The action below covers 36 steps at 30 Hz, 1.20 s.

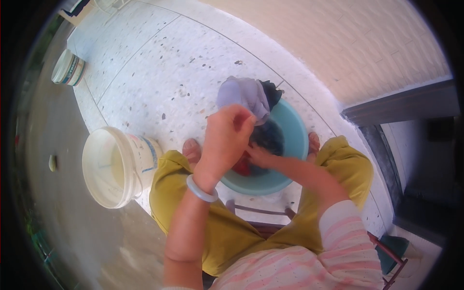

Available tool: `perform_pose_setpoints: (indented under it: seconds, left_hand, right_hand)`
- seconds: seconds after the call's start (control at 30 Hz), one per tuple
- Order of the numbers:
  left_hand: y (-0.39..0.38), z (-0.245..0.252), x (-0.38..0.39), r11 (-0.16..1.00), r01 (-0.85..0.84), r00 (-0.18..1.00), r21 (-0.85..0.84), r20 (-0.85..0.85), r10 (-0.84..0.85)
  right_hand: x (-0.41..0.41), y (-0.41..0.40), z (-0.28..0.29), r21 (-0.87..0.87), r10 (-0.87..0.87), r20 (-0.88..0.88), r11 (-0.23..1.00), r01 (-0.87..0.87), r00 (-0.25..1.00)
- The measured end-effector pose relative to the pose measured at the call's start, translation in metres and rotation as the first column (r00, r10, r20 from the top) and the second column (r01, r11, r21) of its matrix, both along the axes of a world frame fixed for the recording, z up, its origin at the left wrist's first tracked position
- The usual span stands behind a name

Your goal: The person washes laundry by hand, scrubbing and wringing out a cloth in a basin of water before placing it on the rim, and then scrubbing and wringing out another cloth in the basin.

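Note:
Between my feet stands a light-blue plastic basin (295, 134) with wet laundry in it. My left hand (229, 132) is raised over the basin's near-left side, its fingers curled; whether anything is in them is hidden. My right hand (260, 156) reaches down into the basin, touching the laundry, with its fingertips partly hidden behind my left wrist. A dark cloth (270, 136) lies beyond the right hand, and a red cloth or object (242, 167) shows just below it. A lavender cloth (239, 92) and a black cloth (272, 95) are draped at the basin's far rim.
A large white plastic bucket (125, 170) stands left of my left knee. Farther off, a smaller labelled bucket (70, 69) sits near the edge of the speckled floor (156, 72). A tiled wall (348, 47) and a dark doorway (427, 152) are on the right.

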<state>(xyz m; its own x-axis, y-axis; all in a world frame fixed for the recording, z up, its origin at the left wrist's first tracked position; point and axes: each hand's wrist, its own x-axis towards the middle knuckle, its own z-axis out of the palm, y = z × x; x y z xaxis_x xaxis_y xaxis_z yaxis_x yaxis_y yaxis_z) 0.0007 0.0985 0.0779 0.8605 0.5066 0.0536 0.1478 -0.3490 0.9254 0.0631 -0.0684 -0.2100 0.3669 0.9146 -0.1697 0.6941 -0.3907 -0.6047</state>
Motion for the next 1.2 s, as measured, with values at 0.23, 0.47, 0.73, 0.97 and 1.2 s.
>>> perform_pose_setpoints:
  seconds: [0.23, 0.47, 0.73, 0.97, 1.2]
  left_hand:
    - [-0.017, 0.000, 0.027, 0.995, 0.092, 0.995, 0.033, 0.018, -0.093]
    - [-0.021, -0.022, 0.025, 0.996, 0.094, 0.992, 0.005, -0.089, -0.094]
    - [-0.046, -0.125, -0.011, 0.429, -0.493, 0.857, -0.757, -0.507, 0.089]
    - [-0.035, -0.239, -0.043, 0.207, 0.199, 0.980, -0.958, 0.193, -0.046]
    - [-0.076, -0.168, -0.020, 0.112, 0.554, 0.829, -0.825, 0.559, 0.021]
  right_hand:
    - [0.026, -0.029, -0.087, 0.036, -0.033, -0.115, 0.999, 0.037, 0.993]
    - [0.034, 0.000, -0.024, -0.265, -0.115, -0.142, 0.961, 0.074, 0.983]
    - [0.021, 0.002, 0.213, -0.084, -0.279, -0.834, 0.917, 0.390, 0.476]
    - [-0.024, 0.009, 0.265, 0.397, 0.114, -0.817, 0.821, 0.410, 0.565]
    - [-0.029, 0.003, 0.236, 0.536, -0.396, -0.261, 0.699, 0.473, 0.880]
